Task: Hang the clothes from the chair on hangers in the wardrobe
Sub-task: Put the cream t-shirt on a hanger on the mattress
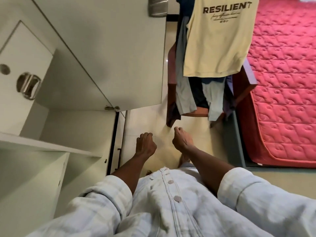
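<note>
Yellow tee (brown lettering); red quilted mattress; cream wardrobe door; reddish-brown chair.

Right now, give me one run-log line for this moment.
left hand: curled, empty | right hand: curled, empty | yellow T-shirt: draped over chair with other clothes | wardrobe door: open | hanging: not started
</note>
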